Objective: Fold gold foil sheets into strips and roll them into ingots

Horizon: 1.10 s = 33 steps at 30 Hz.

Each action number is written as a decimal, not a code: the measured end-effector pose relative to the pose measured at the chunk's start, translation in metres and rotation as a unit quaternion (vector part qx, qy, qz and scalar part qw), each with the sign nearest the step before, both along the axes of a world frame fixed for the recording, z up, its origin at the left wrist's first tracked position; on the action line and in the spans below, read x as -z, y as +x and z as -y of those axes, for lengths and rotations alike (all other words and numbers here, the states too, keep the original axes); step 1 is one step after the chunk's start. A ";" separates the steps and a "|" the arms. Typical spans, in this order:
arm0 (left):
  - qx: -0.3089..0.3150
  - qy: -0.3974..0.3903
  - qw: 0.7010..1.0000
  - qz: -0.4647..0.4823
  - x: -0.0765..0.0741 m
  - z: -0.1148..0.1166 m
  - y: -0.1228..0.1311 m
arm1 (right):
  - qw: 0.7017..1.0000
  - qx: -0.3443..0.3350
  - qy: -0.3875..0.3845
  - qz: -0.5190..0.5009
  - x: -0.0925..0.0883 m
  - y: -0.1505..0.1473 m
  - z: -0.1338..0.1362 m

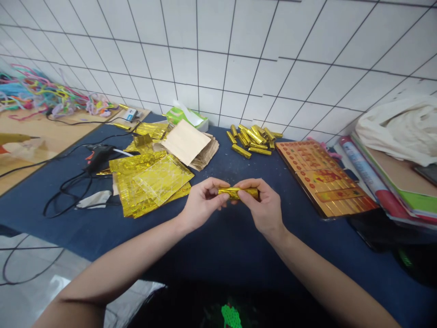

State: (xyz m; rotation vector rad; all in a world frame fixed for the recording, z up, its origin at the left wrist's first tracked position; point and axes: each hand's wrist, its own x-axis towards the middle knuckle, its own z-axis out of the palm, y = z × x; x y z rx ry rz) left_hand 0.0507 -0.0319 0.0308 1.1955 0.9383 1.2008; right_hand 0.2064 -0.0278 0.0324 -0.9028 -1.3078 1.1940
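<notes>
Between my two hands, above the blue table cover, is a roll of gold foil paper [234, 193] lying level from left to right. My left hand [203, 200] pinches its left end between thumb and fingers. On the other end, my right hand [264, 202] has its thumb in front and its fingers behind. To the left of my hands lies a loose stack of flat gold foil sheets [153, 182]. Past my hands, by the wall, is a pile of finished-looking gold rolls [254, 139]. Tan paper sheets [187, 143] are stacked behind the foil.
A black hot glue gun [97, 157] with its cable lies at the left. Behind the paper stands a green tissue pack [187, 117]. An orange-gold printed packet [324, 177] lies at right, beside a red-and-white tube [372, 177]. Coloured pipe cleaners [51, 93] heap at far left.
</notes>
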 end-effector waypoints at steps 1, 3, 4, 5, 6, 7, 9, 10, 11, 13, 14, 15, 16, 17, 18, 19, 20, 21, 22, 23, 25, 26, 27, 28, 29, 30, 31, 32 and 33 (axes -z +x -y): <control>-0.001 -0.008 1.000 0.004 -0.001 -0.001 0.000 | 1.000 -0.001 0.012 0.014 -0.001 0.000 0.001; -0.007 -0.017 1.000 0.009 -0.002 -0.002 0.000 | 0.998 -0.004 0.036 0.042 -0.001 -0.001 0.004; -0.012 -0.019 1.000 0.010 -0.002 -0.002 -0.001 | 0.997 -0.007 0.049 0.053 0.000 -0.001 0.005; -0.016 -0.021 1.000 0.011 -0.002 -0.003 -0.001 | 0.996 -0.011 0.063 0.062 0.001 -0.002 0.006; -0.019 -0.022 0.999 0.013 -0.002 -0.003 -0.001 | 0.995 -0.014 0.077 0.069 0.002 -0.002 0.007; -0.022 -0.023 0.999 0.014 -0.001 -0.003 -0.001 | 0.993 -0.015 0.091 0.075 0.004 -0.002 0.008; -0.024 -0.023 0.999 0.017 0.000 -0.004 -0.001 | 0.989 -0.016 0.115 0.086 0.006 -0.003 0.008; -0.025 -0.023 0.999 0.019 0.000 -0.004 -0.001 | 0.989 -0.016 0.119 0.088 0.006 -0.003 0.009; -0.028 -0.023 0.999 0.021 0.001 -0.004 -0.001 | 0.989 -0.018 0.117 0.086 0.007 -0.004 0.009; -0.032 -0.023 0.999 0.027 0.002 -0.004 -0.002 | 0.993 -0.024 0.096 0.071 0.006 -0.004 0.009; -0.033 -0.023 0.999 0.031 0.002 -0.004 -0.003 | 0.994 -0.027 0.083 0.062 0.005 -0.004 0.009; -0.033 -0.023 0.999 0.035 0.003 -0.004 -0.003 | 0.996 -0.027 0.071 0.054 0.004 -0.004 0.008; -0.031 -0.024 0.998 0.039 0.003 -0.004 -0.003 | 0.996 -0.025 0.064 0.049 0.004 -0.004 0.008; -0.027 -0.026 0.998 0.044 0.003 -0.004 -0.003 | 0.997 -0.022 0.061 0.046 0.003 -0.005 0.008; -0.024 -0.028 0.998 0.049 0.003 -0.004 -0.003 | 0.997 -0.018 0.061 0.044 0.003 -0.005 0.008; -0.021 -0.031 0.998 0.053 0.003 -0.003 -0.003 | 0.997 -0.016 0.064 0.042 0.003 -0.005 0.008; -0.020 -0.033 0.998 0.055 0.003 -0.003 -0.003 | 0.997 -0.017 0.067 0.042 0.003 -0.005 0.009; -0.022 -0.035 0.998 0.055 0.002 -0.003 -0.003 | 0.997 -0.017 0.070 0.042 0.004 -0.005 0.009; -0.024 -0.036 0.998 0.052 0.002 -0.002 -0.003 | 0.996 -0.019 0.070 0.043 0.004 -0.006 0.009; -0.028 -0.036 0.998 0.046 0.002 -0.002 -0.002 | 0.996 -0.020 0.069 0.044 0.004 -0.006 0.010; -0.033 -0.035 0.998 0.034 0.002 -0.001 -0.002 | 0.997 -0.016 0.065 0.041 0.005 -0.007 0.010; -0.033 -0.035 0.998 0.031 0.002 -0.001 -0.001 | 0.997 -0.014 0.063 0.040 0.005 -0.007 0.010; -0.031 -0.034 0.998 0.031 0.003 -0.001 -0.001 | 0.997 -0.012 0.061 0.038 0.005 -0.007 0.010; -0.028 -0.033 0.998 0.033 0.004 0.000 -0.001 | 0.998 -0.011 0.058 0.036 0.005 -0.007 0.010; -0.025 -0.032 0.998 0.038 0.004 0.000 -0.001 | 0.998 -0.010 0.053 0.033 0.005 -0.007 0.010; -0.023 -0.030 0.998 0.043 0.005 0.000 -0.001 | 0.998 -0.010 0.045 0.030 0.006 -0.007 0.009; -0.022 -0.026 0.998 0.046 0.005 0.000 -0.001 | 0.999 -0.010 0.034 0.026 0.007 -0.007 0.009; -0.022 -0.021 0.998 0.047 0.006 0.000 -0.002 | 1.000 -0.010 0.022 0.021 0.008 -0.007 0.009; -0.022 -0.016 0.999 0.047 0.006 0.000 -0.002 | 1.000 -0.011 0.009 0.013 0.010 -0.007 0.008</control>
